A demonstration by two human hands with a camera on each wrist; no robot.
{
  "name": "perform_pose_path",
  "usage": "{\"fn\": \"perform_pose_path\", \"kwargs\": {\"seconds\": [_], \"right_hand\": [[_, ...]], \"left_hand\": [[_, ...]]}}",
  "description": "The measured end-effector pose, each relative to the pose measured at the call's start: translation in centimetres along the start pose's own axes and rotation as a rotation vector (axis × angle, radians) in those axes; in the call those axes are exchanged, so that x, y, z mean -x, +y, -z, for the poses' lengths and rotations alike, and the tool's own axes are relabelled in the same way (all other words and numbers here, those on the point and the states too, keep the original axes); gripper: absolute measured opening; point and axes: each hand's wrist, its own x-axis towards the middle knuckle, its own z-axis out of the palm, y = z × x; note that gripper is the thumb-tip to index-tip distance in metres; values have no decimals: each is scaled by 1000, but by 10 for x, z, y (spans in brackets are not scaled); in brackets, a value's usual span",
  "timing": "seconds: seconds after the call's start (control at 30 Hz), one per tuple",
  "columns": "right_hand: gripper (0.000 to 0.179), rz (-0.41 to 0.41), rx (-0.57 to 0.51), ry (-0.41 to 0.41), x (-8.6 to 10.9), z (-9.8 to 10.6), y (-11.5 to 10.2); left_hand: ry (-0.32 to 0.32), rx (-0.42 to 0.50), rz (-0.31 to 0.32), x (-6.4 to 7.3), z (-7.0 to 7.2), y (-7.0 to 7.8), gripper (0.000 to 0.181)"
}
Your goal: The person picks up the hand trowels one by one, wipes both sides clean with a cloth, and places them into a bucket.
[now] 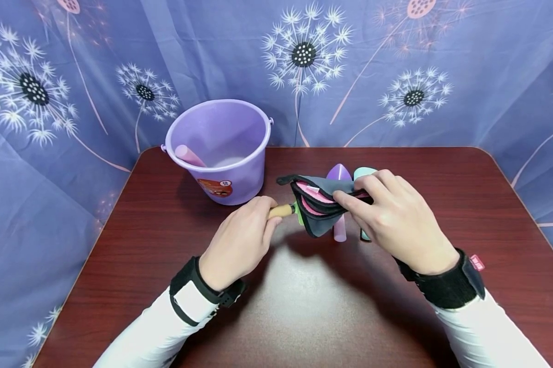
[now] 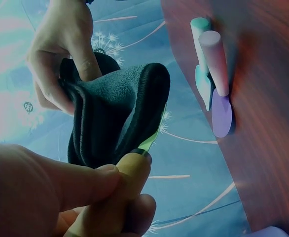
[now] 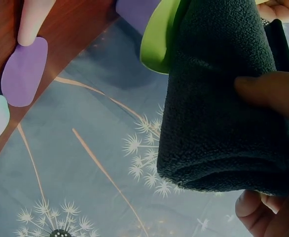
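Note:
My left hand [image 1: 237, 237] grips the wooden handle [image 2: 120, 185] of a small garden trowel with a green blade [image 3: 157, 44]. A folded grey cloth [image 1: 320, 223] with black edging and a pink inner side wraps over much of that blade. My right hand [image 1: 396, 220] pinches the cloth, thumb on one face and fingers on the other. In the right wrist view, part of the rounded green blade sticks out beside the cloth. Both cloth and trowel are held up above the table [image 1: 295, 301].
At the back left stands a purple bucket [image 1: 246, 189] with a pink handle [image 1: 189, 155] leaning inside it. Beyond the cloth lie a purple trowel [image 1: 339, 171] with a pink handle and a mint-green tool [image 1: 363, 173]. A dandelion-patterned curtain [image 1: 212, 46] hangs behind the table.

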Motion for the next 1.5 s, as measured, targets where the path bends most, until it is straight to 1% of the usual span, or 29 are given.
{"fn": "perform_pose_path", "kwargs": {"seconds": [0.2,0.37,0.43,0.73,0.93,1.07,1.17,1.37,1.5], "right_hand": [[26,-58,16,-49,6,-1,5],[34,-108,30,-82,13,-2,13],[36,-130,34,-78,15,-2,15],[30,-250,49,-38,20,-5,18],[32,-295,59,-27,21,-7,16],[33,-290,50,-24,21,-8,15],[31,-258,38,-38,20,-8,14],[34,-185,32,-114,19,-8,13],[36,-152,16,-112,18,-8,11]], "left_hand": [[13,5,3,1,1,0,12],[41,13,2,1,3,-2,12],[46,20,4,1,3,-2,11],[75,33,17,1,2,-5,17],[91,65,12,1,-1,-5,19],[89,80,11,1,-2,-5,19],[84,77,9,2,-3,-4,19],[69,70,5,2,-4,-3,19],[61,67,0,3,-4,-3,19]]}}
